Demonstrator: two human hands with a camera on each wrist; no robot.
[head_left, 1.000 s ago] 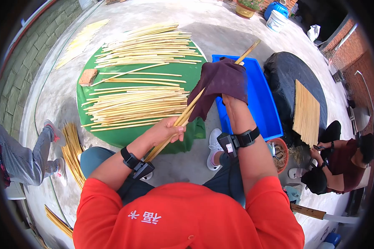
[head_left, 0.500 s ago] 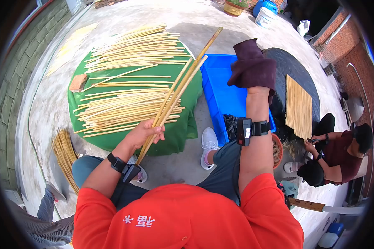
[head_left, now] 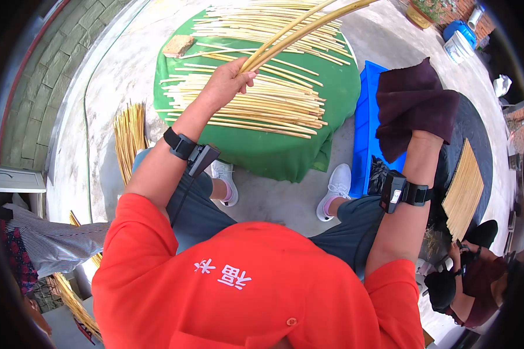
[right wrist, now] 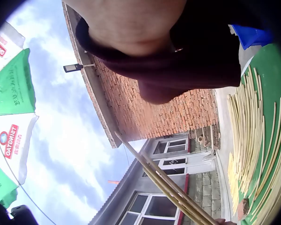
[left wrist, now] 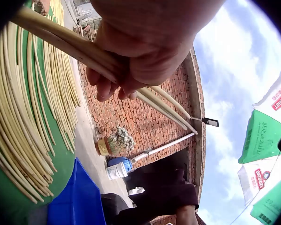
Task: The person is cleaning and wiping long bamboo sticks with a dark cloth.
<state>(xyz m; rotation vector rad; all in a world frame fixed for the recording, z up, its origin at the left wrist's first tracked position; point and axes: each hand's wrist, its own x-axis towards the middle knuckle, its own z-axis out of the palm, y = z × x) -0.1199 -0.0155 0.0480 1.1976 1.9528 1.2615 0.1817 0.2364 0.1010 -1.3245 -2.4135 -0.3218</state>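
Note:
My left hand [head_left: 230,83] grips a few long pale stalks [head_left: 297,36] near their lower end, over the green-covered round table [head_left: 256,154]. In the left wrist view the fingers [left wrist: 105,89] curl round the stalks [left wrist: 61,37]. A dark purple cloth [head_left: 416,99] covers my right hand beyond the wrist, beside the blue tray [head_left: 365,125]; the hand's fingers are hidden beneath it. The right wrist view shows the cloth [right wrist: 154,70] draped about that hand, apart from the stalks [right wrist: 178,197]. Rows of peeled-looking stalks [head_left: 256,104] lie on the table.
A brick [head_left: 179,46] lies at the table's left side. Bundled stalks [head_left: 129,136] stand at the left. On the right are a black-covered round surface with a stalk mat [head_left: 464,189] and a person [head_left: 477,285]. Another person [head_left: 64,238] is at the lower left.
The left hand has moved up and over the table with the stalks, which now tilt further right. The cloth-covered right hand has come away from the stalks toward the right.

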